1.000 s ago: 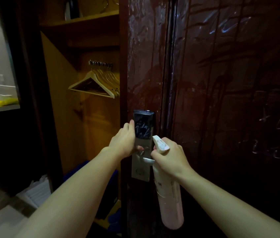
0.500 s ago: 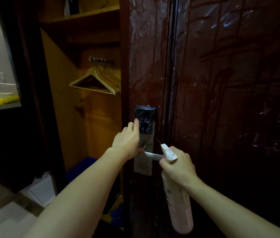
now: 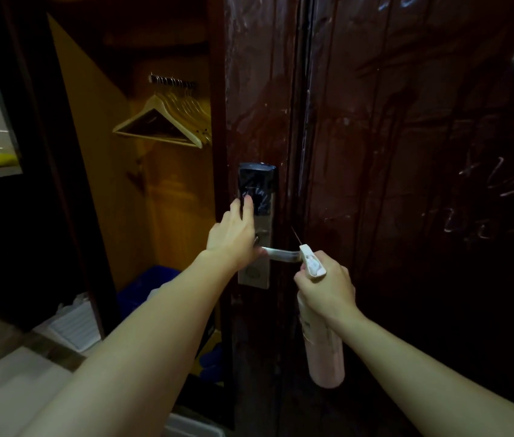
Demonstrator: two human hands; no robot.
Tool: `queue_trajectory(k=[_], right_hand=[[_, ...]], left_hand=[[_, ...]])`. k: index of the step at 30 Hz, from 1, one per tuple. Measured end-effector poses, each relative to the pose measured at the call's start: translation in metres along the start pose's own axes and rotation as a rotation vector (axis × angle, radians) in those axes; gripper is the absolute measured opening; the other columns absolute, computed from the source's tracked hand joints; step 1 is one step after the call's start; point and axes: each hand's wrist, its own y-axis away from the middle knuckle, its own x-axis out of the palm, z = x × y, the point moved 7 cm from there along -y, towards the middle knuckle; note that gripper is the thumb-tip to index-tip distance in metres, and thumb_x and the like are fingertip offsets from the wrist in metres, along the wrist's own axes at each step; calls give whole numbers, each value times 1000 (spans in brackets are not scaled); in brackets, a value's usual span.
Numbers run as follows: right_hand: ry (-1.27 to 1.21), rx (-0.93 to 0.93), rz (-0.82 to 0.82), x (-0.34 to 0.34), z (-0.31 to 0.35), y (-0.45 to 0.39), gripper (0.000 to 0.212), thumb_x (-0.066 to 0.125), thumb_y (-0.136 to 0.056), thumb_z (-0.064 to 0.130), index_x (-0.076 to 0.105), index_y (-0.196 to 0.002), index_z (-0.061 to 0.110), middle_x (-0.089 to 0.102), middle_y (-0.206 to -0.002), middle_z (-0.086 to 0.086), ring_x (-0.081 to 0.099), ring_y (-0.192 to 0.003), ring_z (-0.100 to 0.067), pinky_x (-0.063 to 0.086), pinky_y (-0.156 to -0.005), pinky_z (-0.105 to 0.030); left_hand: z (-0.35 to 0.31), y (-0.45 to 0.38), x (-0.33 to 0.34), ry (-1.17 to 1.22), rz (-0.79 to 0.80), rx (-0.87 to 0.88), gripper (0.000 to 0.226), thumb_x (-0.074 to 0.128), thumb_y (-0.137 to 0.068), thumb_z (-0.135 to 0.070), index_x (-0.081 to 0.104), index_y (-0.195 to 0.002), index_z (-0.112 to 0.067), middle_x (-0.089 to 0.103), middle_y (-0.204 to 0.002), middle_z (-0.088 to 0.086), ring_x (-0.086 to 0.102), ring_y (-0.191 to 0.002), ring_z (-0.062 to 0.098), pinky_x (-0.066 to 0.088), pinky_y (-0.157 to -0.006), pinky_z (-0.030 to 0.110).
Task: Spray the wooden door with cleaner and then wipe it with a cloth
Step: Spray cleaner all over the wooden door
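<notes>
Forearms reach in from the bottom edge. Nearest thing is the pale pink plastic spray bottle [image 3: 325, 351]; can't tell what's in it since it's opaque. The right hand [image 3: 328, 287] has its fingers curled round the bottle's neck, white nozzle tipped toward the dark reddish-brown wooden door [image 3: 406, 184]. The left hand [image 3: 233, 238] is mostly open, fingers straight against the black-and-silver electronic lock plate [image 3: 257, 222], just beside the silver lever handle [image 3: 282, 254]. Further back, pale wooden hangers [image 3: 167, 121] hang in an open wardrobe.
</notes>
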Motion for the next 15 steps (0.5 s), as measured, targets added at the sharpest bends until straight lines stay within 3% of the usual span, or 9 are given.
queue_trajectory(k=[4,8,15], right_hand=[[-28,15,7,0,-9,8,5,60,-82,26,57,-82,23,63,-75,7,61,-75,-17,47,-66,-33],[-59,1,42,2,-10,14,5,59,-81,24,56,-84,23,63,-77,7,61,-74,-15,53,-69,-39],[64,-34,84,8,0,25,8,58,-79,29,55,-81,21,63,-76,5,62,-77,-22,52,-75,-41]], left_hand=[[-1,3,5,27,-24,-13,112,71,-80,-55,-3,-153,-15,7,-159,15,30,-140,32,45,-102,43],[-3,7,9,22,-21,4,102,66,-83,-55,3,-153,-14,7,-159,15,28,-140,31,45,-102,43],[-8,13,18,12,21,22,68,66,-85,-52,40,-136,-15,7,-159,14,32,-137,30,49,-96,42]])
